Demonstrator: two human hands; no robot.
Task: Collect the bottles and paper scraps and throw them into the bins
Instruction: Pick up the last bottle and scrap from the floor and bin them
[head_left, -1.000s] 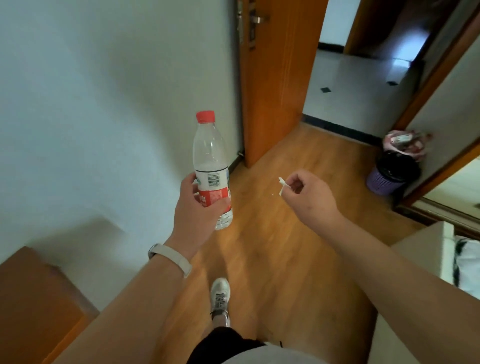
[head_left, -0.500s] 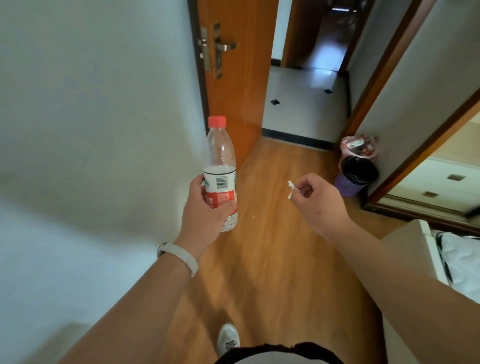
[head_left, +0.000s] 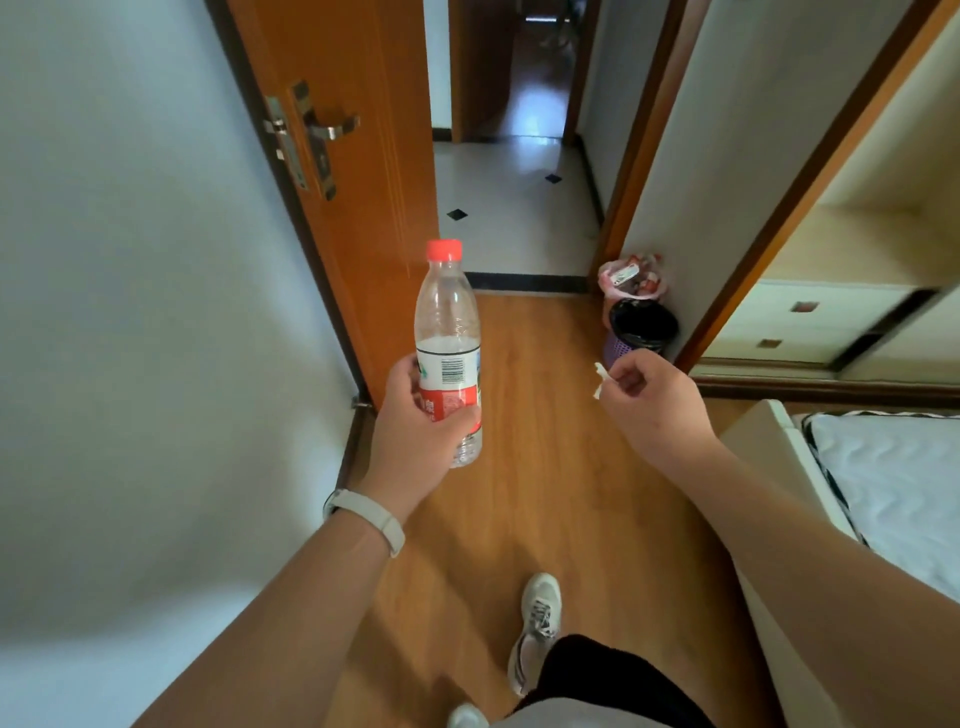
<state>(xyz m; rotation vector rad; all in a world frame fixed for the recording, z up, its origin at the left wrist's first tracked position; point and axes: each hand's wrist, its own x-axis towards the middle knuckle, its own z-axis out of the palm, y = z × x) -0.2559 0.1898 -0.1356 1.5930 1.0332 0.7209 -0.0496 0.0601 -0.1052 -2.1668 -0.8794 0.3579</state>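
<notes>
My left hand (head_left: 415, 436) grips an upright clear plastic bottle (head_left: 448, 332) with a red cap and a red-and-white label, held at chest height. My right hand (head_left: 649, 400) pinches a small white paper scrap (head_left: 600, 379) between thumb and fingers. Ahead on the floor, against the right wall, stands a purple bin with a black liner (head_left: 641, 327). Right behind it is a pink bin (head_left: 631, 278) filled with rubbish.
An open orange door (head_left: 358, 156) stands to the left of the doorway, which leads onto a white tiled hall. A bed with a white mattress (head_left: 893, 488) lies at the right, beside a wardrobe with drawers (head_left: 810, 322). Wooden floor (head_left: 540, 467) runs ahead to the bins.
I have walked forward and turned towards the doorway; the bins are now nearer and more central. Both hands keep their hold on the bottle and the scrap.
</notes>
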